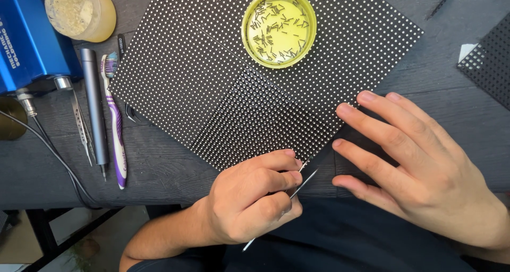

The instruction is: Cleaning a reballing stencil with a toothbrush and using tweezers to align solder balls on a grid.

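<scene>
Two bare hands are being worked over a black LED matrix panel that is lying on a dark wooden table. Fine metal tweezers are being pinched in the left hand, the fingers curled tightly around them, with the tips being held at the panel's near corner. The right hand is being kept spread and flat, its fingertips being pressed on the panel's right edge while the palm is resting over the table.

On the panel's far part a yellow lid is being used as a tray, and many small dark pins are lying loose in it.

Left of the panel, a purple-and-white toothbrush, a grey pen-shaped driver and a second pair of tweezers are lying side by side, near a blue soldering unit and a jar of pale granules. Another dotted panel is being cut off by the right edge.

For careful work here, the panel is best being held still by the flat hand, and the tweezer tips are best being brought in low and steady.
</scene>
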